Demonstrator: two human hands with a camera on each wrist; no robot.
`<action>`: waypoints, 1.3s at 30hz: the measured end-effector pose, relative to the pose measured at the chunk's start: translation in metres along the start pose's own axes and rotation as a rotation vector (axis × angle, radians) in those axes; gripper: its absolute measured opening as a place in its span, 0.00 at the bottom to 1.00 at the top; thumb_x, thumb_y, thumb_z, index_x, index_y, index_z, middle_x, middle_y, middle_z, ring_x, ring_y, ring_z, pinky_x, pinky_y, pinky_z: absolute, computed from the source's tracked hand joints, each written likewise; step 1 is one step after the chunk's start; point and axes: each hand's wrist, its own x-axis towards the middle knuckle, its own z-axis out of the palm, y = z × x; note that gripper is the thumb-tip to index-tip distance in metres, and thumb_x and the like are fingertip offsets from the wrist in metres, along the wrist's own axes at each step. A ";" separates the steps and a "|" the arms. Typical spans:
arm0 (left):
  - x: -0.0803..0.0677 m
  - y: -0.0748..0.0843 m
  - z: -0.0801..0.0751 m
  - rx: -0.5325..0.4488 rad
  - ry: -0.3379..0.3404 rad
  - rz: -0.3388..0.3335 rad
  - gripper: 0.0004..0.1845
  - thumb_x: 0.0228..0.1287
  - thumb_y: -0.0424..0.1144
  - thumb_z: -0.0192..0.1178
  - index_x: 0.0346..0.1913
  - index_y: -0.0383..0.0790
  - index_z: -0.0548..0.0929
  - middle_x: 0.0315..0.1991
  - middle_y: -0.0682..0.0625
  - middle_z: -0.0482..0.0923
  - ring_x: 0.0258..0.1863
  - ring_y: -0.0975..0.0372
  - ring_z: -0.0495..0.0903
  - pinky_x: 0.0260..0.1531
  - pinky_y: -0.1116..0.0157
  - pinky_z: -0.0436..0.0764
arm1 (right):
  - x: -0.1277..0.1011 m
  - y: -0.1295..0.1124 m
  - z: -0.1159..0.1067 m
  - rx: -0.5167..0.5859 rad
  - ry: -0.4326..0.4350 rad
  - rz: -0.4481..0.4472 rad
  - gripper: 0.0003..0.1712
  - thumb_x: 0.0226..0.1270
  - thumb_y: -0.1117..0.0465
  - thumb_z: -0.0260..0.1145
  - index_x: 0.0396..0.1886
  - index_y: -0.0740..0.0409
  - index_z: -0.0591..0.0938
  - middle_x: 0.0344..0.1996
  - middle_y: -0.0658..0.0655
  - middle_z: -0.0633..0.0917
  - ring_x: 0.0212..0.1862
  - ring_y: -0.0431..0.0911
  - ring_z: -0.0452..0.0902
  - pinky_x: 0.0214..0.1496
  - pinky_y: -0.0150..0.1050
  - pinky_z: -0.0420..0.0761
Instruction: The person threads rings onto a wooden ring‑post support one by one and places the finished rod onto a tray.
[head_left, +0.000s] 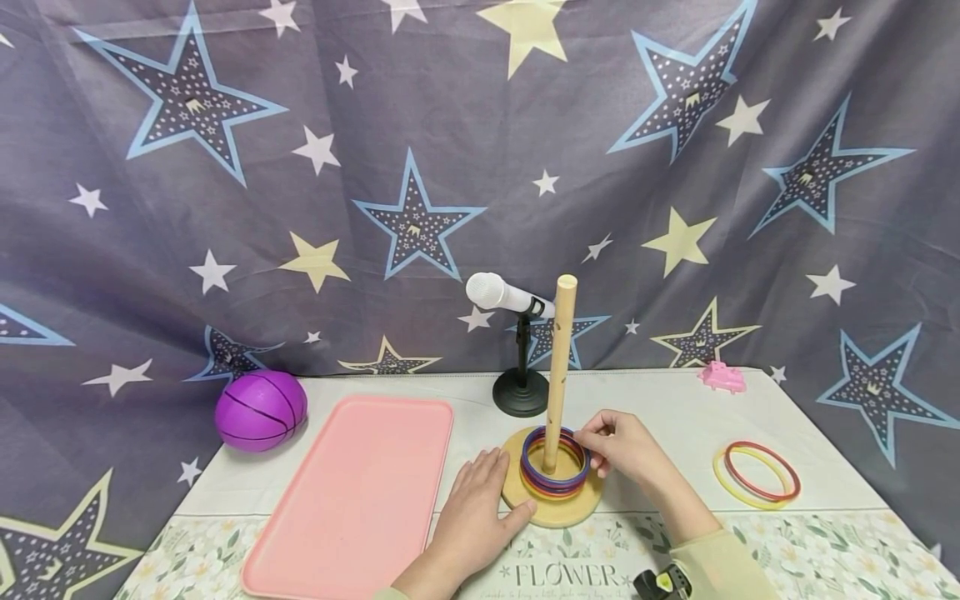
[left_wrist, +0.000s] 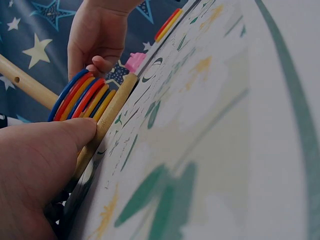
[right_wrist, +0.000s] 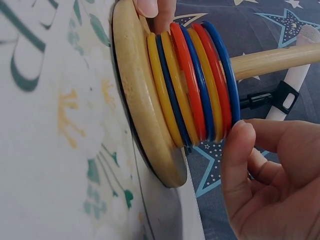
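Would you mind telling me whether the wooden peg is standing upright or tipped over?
Upright. The wooden peg rises straight from its round base, which lies flat on the table, with the stacked rings around its foot.

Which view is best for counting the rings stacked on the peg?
Right wrist. The ring stack shows edge-on and close, each coloured ring separate on the wooden base, the right hand touching the top one. Head view shows the stack small and merged. Left wrist shows only part of it.
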 end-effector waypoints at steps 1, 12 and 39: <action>0.000 0.000 0.000 -0.002 -0.001 -0.001 0.46 0.75 0.61 0.67 0.80 0.27 0.72 0.81 0.32 0.68 0.83 0.41 0.64 0.83 0.40 0.59 | 0.000 0.000 0.000 0.003 -0.001 -0.001 0.07 0.75 0.67 0.73 0.39 0.68 0.85 0.23 0.56 0.81 0.21 0.41 0.77 0.20 0.32 0.82; 0.001 -0.002 0.001 -0.009 -0.010 -0.014 0.46 0.76 0.61 0.67 0.80 0.28 0.72 0.81 0.33 0.68 0.84 0.42 0.63 0.84 0.41 0.57 | 0.001 0.000 0.000 0.001 -0.003 0.003 0.08 0.75 0.66 0.74 0.39 0.68 0.84 0.23 0.56 0.81 0.20 0.41 0.78 0.21 0.32 0.83; 0.001 -0.005 0.004 -0.038 0.014 0.007 0.47 0.76 0.63 0.67 0.80 0.28 0.72 0.81 0.32 0.68 0.83 0.39 0.63 0.83 0.37 0.57 | -0.027 -0.003 -0.071 -0.146 0.084 -0.012 0.15 0.82 0.58 0.71 0.47 0.70 0.85 0.24 0.54 0.82 0.24 0.43 0.80 0.28 0.37 0.87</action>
